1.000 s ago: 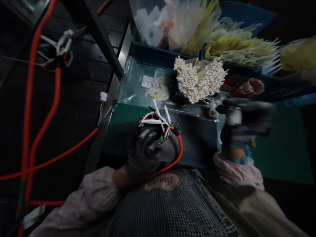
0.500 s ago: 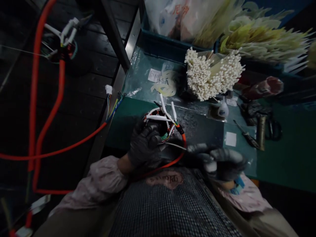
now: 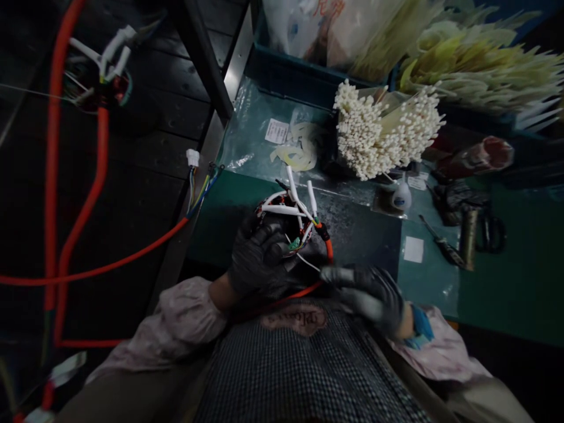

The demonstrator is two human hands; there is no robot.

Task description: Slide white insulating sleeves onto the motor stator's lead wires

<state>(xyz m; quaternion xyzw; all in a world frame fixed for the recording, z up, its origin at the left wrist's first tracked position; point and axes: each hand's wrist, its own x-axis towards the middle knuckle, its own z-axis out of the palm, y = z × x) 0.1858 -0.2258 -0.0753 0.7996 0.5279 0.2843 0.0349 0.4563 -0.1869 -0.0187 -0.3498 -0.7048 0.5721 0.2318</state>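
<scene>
My left hand (image 3: pixel 255 255), in a dark glove, is closed around the near left side of a motor stator (image 3: pixel 282 210) with copper windings, white sleeves and a small green part inside. An orange cable (image 3: pixel 329 249) leaves its right side and curves back below it, toward my apron. From the stator's near edge a thin white cord (image 3: pixel 308 262) runs to the fingertips of my right hand (image 3: pixel 368 294). That hand, gloved and slightly blurred, pinches the cord's end just right of the stator.
A bundle of white sticks (image 3: pixel 383 132) stands behind the stator, beside a small white bottle (image 3: pixel 400 195). To the right lie a screwdriver (image 3: pixel 447 247) and scissors (image 3: pixel 492 232). Orange cables and another stator (image 3: pixel 99 91) hang at left. Blue bins (image 3: pixel 299 76) line the back.
My right hand has moved left, closer to the stator, and the cord between them now slants down toward it. My left hand keeps its hold. The view has shifted slightly.
</scene>
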